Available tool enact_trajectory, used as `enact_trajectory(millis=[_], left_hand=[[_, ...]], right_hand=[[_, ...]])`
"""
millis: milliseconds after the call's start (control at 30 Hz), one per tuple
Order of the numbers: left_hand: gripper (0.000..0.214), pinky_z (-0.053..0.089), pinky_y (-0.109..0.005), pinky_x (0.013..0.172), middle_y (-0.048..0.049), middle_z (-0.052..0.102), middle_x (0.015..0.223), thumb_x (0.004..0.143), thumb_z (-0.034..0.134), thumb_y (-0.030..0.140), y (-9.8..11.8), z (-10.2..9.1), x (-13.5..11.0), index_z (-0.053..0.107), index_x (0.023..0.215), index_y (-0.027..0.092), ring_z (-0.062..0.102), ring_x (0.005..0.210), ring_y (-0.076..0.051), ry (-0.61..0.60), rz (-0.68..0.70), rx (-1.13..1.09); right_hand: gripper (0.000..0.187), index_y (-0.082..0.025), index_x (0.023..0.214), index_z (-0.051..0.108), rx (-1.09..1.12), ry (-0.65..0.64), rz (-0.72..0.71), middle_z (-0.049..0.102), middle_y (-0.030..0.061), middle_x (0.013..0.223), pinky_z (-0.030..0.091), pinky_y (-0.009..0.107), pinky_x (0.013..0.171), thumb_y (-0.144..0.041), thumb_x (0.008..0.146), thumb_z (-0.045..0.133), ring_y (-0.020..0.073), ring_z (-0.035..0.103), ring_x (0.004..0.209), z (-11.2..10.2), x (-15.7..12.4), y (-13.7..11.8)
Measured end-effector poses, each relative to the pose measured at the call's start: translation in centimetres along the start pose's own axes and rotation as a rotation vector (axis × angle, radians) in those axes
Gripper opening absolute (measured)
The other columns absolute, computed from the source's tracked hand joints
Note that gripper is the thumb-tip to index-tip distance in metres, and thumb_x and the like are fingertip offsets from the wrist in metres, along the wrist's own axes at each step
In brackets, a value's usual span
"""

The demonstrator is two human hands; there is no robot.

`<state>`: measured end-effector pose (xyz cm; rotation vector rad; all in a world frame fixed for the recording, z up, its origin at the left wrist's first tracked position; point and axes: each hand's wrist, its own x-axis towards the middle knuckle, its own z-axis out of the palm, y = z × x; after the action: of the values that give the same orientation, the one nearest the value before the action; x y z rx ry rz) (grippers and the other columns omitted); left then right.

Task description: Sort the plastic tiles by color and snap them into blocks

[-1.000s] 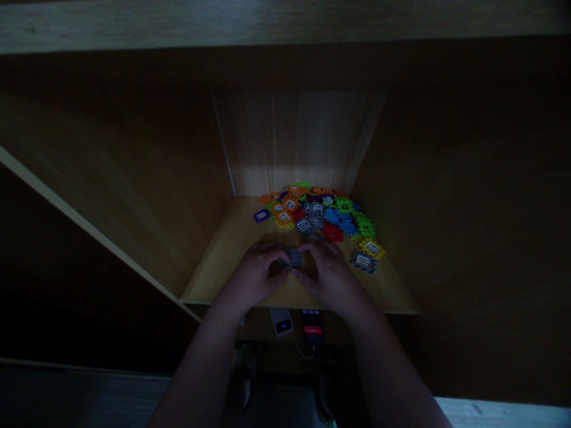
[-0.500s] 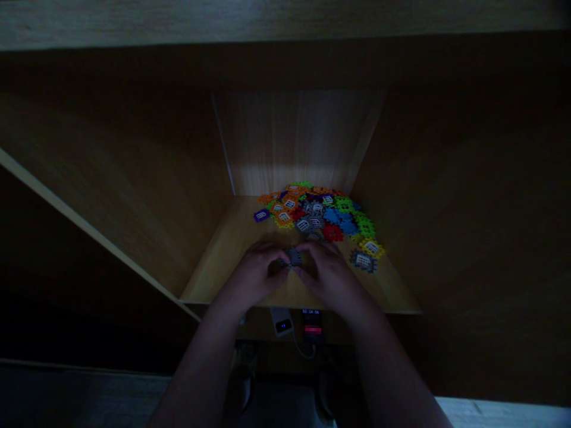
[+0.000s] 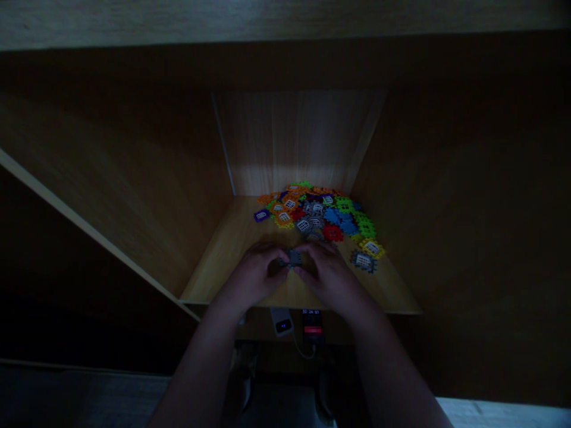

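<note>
Between both hands is a grey toothed building tile point(image 3: 294, 258), held just over the front part of the wooden shelf. My left hand point(image 3: 259, 270) pinches its left side between thumb and fingers. From the right, my right hand point(image 3: 328, 270) grips the same tile with thumb and index finger. Beyond the hands lies a pile of toothed tiles: orange tiles point(image 3: 284, 217), grey tiles point(image 3: 316, 209), a red tile point(image 3: 333, 232), blue tiles point(image 3: 348, 224) and green tiles point(image 3: 366, 225). A single grey window tile point(image 3: 363, 261) rests right of my right hand.
The shelf board point(image 3: 209, 279) sits between wooden side walls, with a back panel point(image 3: 294, 137) behind the pile. A purple tile point(image 3: 261, 215) lies at the pile's left, a yellow tile point(image 3: 371, 247) at its right. Below the shelf edge are a phone point(image 3: 312, 327) and a cabled power bank point(image 3: 282, 322).
Both hands stay in nearly the same place, and the grey tile between them has turned or shifted very slightly. The pile has not moved.
</note>
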<state>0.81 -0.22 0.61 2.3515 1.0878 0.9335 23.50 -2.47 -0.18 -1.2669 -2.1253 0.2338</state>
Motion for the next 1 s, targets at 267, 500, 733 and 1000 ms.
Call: enact_trajectory(millis=[267, 500, 733, 1000], left_hand=[[0.015, 0.053, -0.041, 0.099, -0.0024, 0.079, 0.105, 0.092, 0.077, 0.013, 0.2, 0.0, 0.0, 0.074, 0.099, 0.025, 0.072, 0.107, -0.026, 0.002, 0.010, -0.008], [0.018, 0.052, -0.043, 0.101, -0.0025, 0.079, 0.108, 0.091, 0.075, 0.009, 0.3, 0.0, 0.1, 0.074, 0.100, 0.025, 0.071, 0.109, -0.026, 0.019, 0.001, -0.019], [0.017, 0.053, -0.044, 0.101, -0.0029, 0.079, 0.108, 0.092, 0.075, 0.010, 0.1, 0.1, -0.1, 0.074, 0.101, 0.025, 0.072, 0.109, -0.026, 0.033, -0.033, -0.004], [0.017, 0.053, -0.044, 0.100, -0.0025, 0.079, 0.109, 0.093, 0.075, 0.012, 0.1, 0.0, 0.0, 0.074, 0.102, 0.026, 0.072, 0.109, -0.026, 0.029, -0.039, 0.010]], right_hand=[[0.037, -0.023, 0.133, 0.066, -0.157, 0.147, 0.030, 0.070, 0.0156, 0.140, 0.041, 0.064, 0.122, -0.039, 0.100, 0.074, 0.0392, 0.057, 0.140, -0.8, -0.8, 0.7], [0.025, -0.018, 0.122, 0.073, -0.428, 0.127, 0.249, 0.072, 0.0212, 0.128, 0.045, 0.065, 0.115, -0.028, 0.102, 0.062, 0.0427, 0.061, 0.129, -1.6, -2.1, 1.8], [0.018, -0.020, 0.113, 0.074, -0.322, 0.083, 0.201, 0.073, 0.0189, 0.120, 0.050, 0.059, 0.110, -0.029, 0.099, 0.069, 0.0408, 0.063, 0.123, -1.8, -1.9, 1.6], [0.010, -0.023, 0.105, 0.071, -0.220, 0.083, 0.177, 0.077, 0.0116, 0.107, 0.056, 0.053, 0.100, -0.024, 0.095, 0.073, 0.0354, 0.070, 0.109, -2.7, -1.5, 1.7]])
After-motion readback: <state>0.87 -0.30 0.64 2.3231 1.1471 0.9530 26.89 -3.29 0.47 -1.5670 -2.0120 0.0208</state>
